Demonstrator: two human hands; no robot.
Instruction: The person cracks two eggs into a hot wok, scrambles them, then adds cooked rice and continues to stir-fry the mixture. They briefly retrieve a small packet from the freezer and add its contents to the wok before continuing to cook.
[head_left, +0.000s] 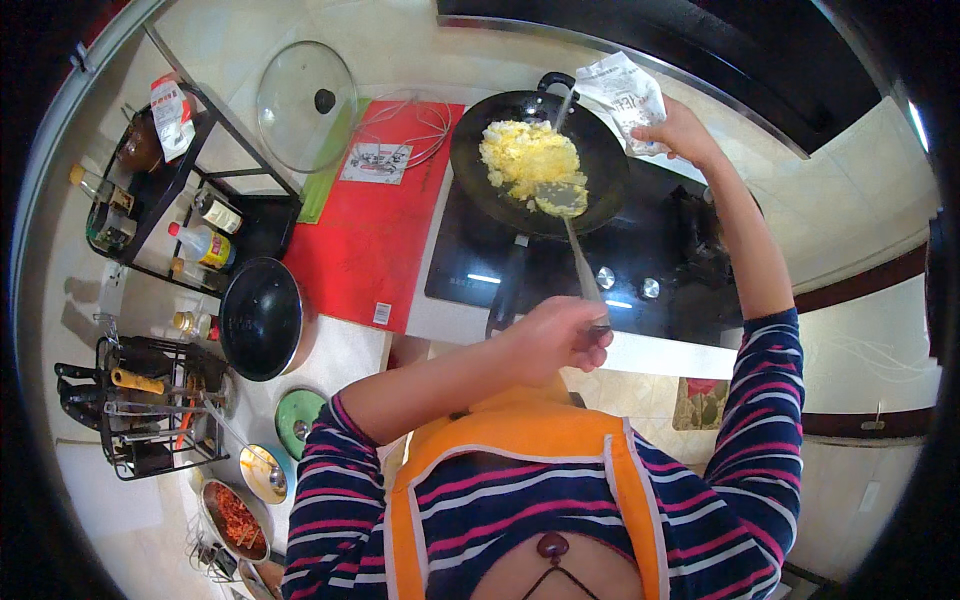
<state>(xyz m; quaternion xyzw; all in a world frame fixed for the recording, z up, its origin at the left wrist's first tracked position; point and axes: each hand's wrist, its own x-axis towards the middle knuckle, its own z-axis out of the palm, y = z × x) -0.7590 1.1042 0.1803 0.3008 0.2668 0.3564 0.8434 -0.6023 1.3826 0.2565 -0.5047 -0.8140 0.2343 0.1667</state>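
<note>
My left hand (562, 334) grips the handle of a metal wok spatula (581, 259), whose head rests in a black wok (607, 180). Yellow-and-white scrambled egg (529, 157) lies in the wok, some of it under and around the spatula's head. Beyond the wok's right rim, my right hand (671, 135) holds a crumpled white plastic packet (622, 97) with writing on it. The packet tilts leftward, its far end near the wok's loop handle. The wok stands on a black glass cooktop (465, 262); a long dark handle points from it towards me.
Left of the cooktop lie a red board (360, 262), a wire rack (420, 127) and a glass lid (300, 105). A black-lined pot (259, 319), a rack of bottles (214, 247), a utensil rack (157, 427), a bowl with a ladle (262, 472) and a dish of chopped red food (234, 517) stand further left.
</note>
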